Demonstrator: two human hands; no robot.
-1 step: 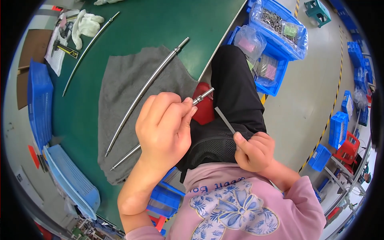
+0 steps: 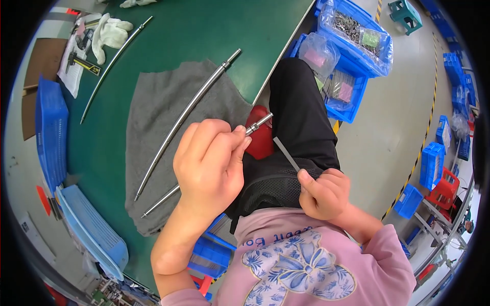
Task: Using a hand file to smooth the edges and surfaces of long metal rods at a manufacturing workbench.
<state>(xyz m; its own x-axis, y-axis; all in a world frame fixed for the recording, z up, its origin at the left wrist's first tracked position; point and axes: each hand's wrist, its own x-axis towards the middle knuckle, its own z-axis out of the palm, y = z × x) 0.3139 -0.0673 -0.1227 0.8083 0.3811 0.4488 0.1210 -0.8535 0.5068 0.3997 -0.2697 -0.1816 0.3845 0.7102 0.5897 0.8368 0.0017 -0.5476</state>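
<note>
My left hand [image 2: 206,163] pinches a shiny metal rod [image 2: 259,124] near its stepped, collared end, which points up and to the right. The rod's thin tapered end [image 2: 162,201] shows on the other side of the hand, above the cloth; its middle is hidden by my fingers. In my right hand [image 2: 325,194], closed between thumb and fingers, is a narrow flat grey strip [image 2: 286,153]. Its free end points toward the rod without touching it. A second, slightly curved metal rod [image 2: 184,116] with a similar collared end lies on the grey cloth [image 2: 148,107].
Another curved rod [image 2: 108,71] lies on the green table [image 2: 204,25], beside white gloves [image 2: 109,34] and a caliper [image 2: 84,64]. Blue baskets [image 2: 51,127] line the left edge. Right of my leg, blue bins [image 2: 352,109] hold bagged metal parts. A teal stool [image 2: 406,16] stands beyond.
</note>
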